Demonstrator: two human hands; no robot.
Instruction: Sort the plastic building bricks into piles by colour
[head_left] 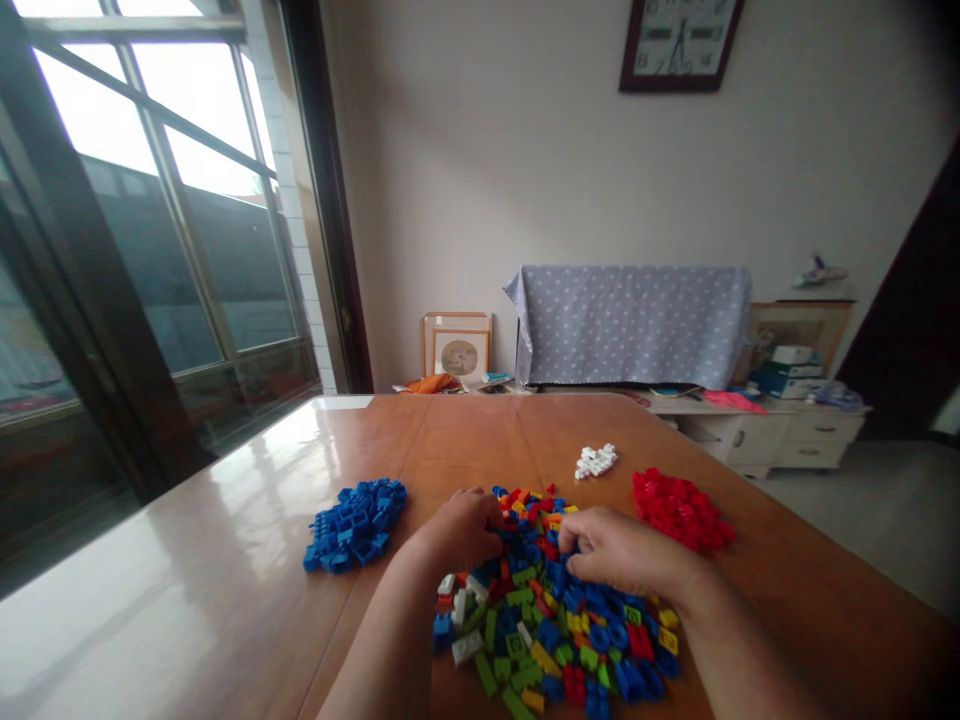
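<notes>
A spread pile of mixed toy building bricks (525,610), in blue, green, yellow, red, orange and white, lies on the wooden table in front of me. Over the pile's far left side is my left hand (469,527), fingers curled down among the bricks, their tips hidden. My right hand (611,548) rests at the pile's right side with its fingers bent inward; whatever they hold, if anything, cannot be made out. To the left sits a heap of blue bricks (356,525). Red bricks (681,510) form a heap on the right, and a small group of white bricks (596,460) lies farther back.
The glossy wooden table (247,560) reaches toward a low white cabinet (806,440) by the wall. A spotted grey cloth (634,325) covers something upright on it. Framed pictures (459,350) lean at the wall. Windows (202,200) stand at left, and a clock (681,45) hangs above.
</notes>
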